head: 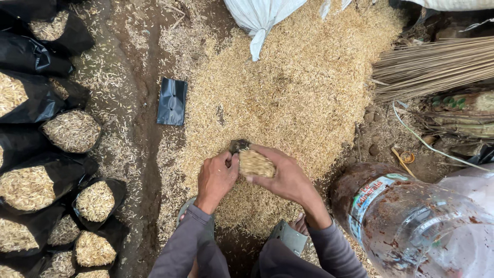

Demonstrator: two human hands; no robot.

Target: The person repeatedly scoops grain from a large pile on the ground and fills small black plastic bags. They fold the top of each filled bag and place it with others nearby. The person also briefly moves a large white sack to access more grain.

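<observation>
Hands meet over the wide heap of tan rice husk [293, 98]: the left hand [216, 177] pinches the rim of a small black plastic grow bag [240, 146], while the right hand [280, 177] is cupped and closed around a packed handful of husk [256, 163] at the bag's mouth. Risk, as I judge it — the limp rim could fold shut or slip from the pinch, spilling husk back onto the heap. Filled black bags [72, 131] stand in rows at left, all holding husk; one flat empty black bag [172, 101] lies beside the heap, and a dirty clear plastic bottle [411, 221] sits at right — contents unclear.
</observation>
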